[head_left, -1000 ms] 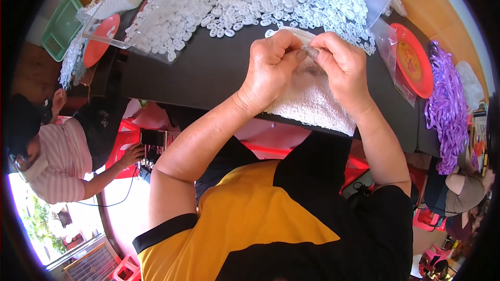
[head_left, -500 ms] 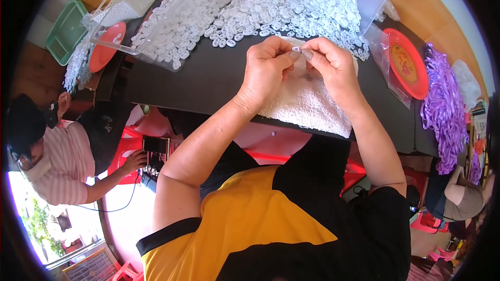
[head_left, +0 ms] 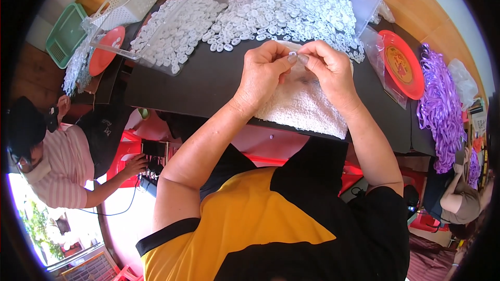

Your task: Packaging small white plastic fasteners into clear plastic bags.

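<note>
My left hand (head_left: 262,73) and my right hand (head_left: 330,75) meet above a white terry towel (head_left: 304,109) at the table's front edge. Thumb and forefinger of each are pinched together on a tiny white plastic piece (head_left: 293,53); the fingertips cover most of it. Just beyond my hands lies a big heap of small white oval plastic pieces (head_left: 297,8), each with openings in it. More of these ovals spill leftward into a second heap (head_left: 182,26).
Clear plastic bins (head_left: 372,2) lie around the heaps on the black table (head_left: 177,91). A red plate (head_left: 402,65) and purple ribbons (head_left: 440,104) are at right. At left are a red dish (head_left: 107,52), a white basket (head_left: 127,0), a green tray (head_left: 65,34) and a seated person (head_left: 57,161).
Both hands keep their pinch and have shifted only slightly. The view has moved a little. At the far right, another person's arm has changed position.
</note>
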Demonstrator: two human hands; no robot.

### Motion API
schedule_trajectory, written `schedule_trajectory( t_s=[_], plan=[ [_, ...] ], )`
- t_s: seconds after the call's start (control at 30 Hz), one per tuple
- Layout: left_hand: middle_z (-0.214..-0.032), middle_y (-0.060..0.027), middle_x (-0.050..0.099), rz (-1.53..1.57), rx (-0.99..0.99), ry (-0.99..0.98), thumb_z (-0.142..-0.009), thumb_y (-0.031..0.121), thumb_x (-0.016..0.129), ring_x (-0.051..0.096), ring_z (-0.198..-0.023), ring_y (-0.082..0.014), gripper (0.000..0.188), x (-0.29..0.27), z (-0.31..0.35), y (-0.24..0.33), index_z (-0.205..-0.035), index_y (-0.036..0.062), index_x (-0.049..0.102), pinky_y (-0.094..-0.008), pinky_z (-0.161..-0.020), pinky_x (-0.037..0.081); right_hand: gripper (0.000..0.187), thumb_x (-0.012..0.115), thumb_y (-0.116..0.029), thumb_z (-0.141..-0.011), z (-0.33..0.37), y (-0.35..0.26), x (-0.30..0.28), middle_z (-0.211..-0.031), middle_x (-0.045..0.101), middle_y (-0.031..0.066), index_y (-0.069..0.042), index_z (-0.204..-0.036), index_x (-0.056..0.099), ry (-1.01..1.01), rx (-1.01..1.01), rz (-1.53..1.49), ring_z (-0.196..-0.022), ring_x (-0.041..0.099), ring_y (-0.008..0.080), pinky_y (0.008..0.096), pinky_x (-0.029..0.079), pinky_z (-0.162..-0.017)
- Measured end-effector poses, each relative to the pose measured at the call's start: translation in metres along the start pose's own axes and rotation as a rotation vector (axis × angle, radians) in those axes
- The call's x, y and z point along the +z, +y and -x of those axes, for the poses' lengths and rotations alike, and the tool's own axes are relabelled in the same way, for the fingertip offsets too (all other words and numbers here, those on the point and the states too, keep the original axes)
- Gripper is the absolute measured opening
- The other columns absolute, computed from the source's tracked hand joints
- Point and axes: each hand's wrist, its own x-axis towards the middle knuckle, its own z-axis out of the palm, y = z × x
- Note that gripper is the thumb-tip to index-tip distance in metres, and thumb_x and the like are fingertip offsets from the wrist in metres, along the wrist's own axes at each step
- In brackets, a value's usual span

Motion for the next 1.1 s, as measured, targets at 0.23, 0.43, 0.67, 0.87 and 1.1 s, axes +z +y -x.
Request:
schedule_trajectory(
  t_s=[0.23,0.43,0.67,0.87,1.1],
  plan=[
    [-0.067,0.0014,0.055,-0.072,0.017,-0.022,-0.089,0.009,0.063,0.046,-0.055,-0.0037,0.008,-0.001,0.0,-0.001,-0.086,0.0017,0.061,-0.0194,-0.047,0.034,0.013,0.056,0.004,-0.084,0.0,0.0,-0.001,-0.083,0.066,0.0104,0.001,-0.096,0.061,-0.008,-0.036,0.081,-0.078,0.063,0.0158,0.0274,0.048,-0.07],
    [-0.07,0.001,0.057,-0.212,0.13,-0.015,-0.088,0.007,0.064,0.047,-0.059,-0.0047,0.008,-0.001,0.0,-0.01,-0.09,-0.001,0.062,-0.0213,-0.054,0.039,0.011,0.056,0.003,-0.084,0.002,0.006,0.0,-0.082,0.065,0.015,0.001,-0.095,0.058,-0.011,-0.069,0.16,-0.072,0.064,0.0226,0.0306,0.048,-0.065],
    [-0.073,0.0017,0.058,-0.188,0.173,0.007,-0.086,0.004,0.066,0.047,-0.063,-0.0036,0.007,-0.001,0.002,-0.005,-0.09,-0.0007,0.063,-0.0203,-0.056,0.04,0.01,0.056,0.002,-0.084,0.002,0.003,-0.002,-0.078,0.063,0.014,0.001,-0.093,0.058,0.004,-0.048,0.138,-0.07,0.063,0.0224,0.0306,0.048,-0.064],
    [-0.072,0.0024,0.056,-0.114,0.116,-0.017,-0.087,0.002,0.064,0.046,-0.062,-0.0038,0.003,-0.005,0.002,-0.009,-0.088,-0.0006,0.062,-0.02,-0.055,0.039,0.009,0.055,0.003,-0.084,0.003,-0.001,0.001,-0.077,0.062,0.0115,0.002,-0.093,0.057,-0.006,-0.049,0.127,-0.067,0.06,0.0181,0.0286,0.047,-0.064],
    [-0.071,0.0015,0.055,-0.109,0.192,0.029,-0.087,-0.001,0.061,0.046,-0.062,-0.0047,0.001,0.003,0.005,-0.01,-0.086,-0.0004,0.06,-0.0213,-0.055,0.039,0.006,0.055,0.002,-0.086,0.005,-0.007,0.008,-0.072,0.059,0.0035,0.001,-0.091,0.059,-0.014,0.028,0.042,-0.065,0.053,0.0079,0.0235,0.044,-0.06]
  ],
)
